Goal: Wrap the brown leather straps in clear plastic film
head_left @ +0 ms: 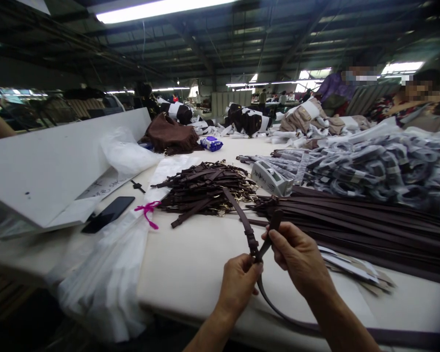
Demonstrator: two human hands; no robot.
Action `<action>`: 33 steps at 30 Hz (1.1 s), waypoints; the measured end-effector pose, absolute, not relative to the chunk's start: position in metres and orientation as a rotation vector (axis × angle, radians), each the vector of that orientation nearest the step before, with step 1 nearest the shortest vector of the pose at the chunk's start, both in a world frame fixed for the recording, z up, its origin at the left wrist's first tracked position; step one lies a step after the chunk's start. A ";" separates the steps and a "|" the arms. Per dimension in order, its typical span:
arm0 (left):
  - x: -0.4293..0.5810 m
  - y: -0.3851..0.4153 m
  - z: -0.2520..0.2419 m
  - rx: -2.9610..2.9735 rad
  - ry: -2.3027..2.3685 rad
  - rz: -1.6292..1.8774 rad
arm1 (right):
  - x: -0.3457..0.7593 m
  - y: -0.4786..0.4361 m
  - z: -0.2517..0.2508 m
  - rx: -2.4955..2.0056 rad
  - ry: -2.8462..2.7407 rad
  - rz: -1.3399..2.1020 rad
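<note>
A dark brown strap with a buckle and loops runs from a pile of short brown straps toward me. My left hand pinches it at the buckle, low in the middle. Just to the right, my right hand grips the strap's rounded end, which points up between thumb and fingers. A long part of the strap curves down from my left hand and off to the lower right, passing behind my right forearm. Long flat brown straps lie beyond my right hand.
A grey tape dispenser stands behind the straps. Plastic-wrapped coils heap at the right. At the left are a black phone, plastic bags and a white board. Card strips lie at the right; people work farther back.
</note>
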State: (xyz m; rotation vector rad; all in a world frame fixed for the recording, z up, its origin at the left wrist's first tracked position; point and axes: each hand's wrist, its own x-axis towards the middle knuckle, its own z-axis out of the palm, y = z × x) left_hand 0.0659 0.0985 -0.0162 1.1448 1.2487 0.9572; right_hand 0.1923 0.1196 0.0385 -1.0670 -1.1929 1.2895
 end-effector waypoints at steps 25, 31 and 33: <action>0.065 0.074 -0.027 1.421 1.313 1.041 | 0.197 0.121 0.006 -1.418 -1.840 1.230; 0.064 0.074 -0.032 1.390 1.283 1.021 | 0.199 0.147 0.020 -1.242 -2.070 0.857; 0.064 0.074 -0.033 1.372 1.278 1.018 | 0.199 0.149 0.024 -1.137 -2.186 0.775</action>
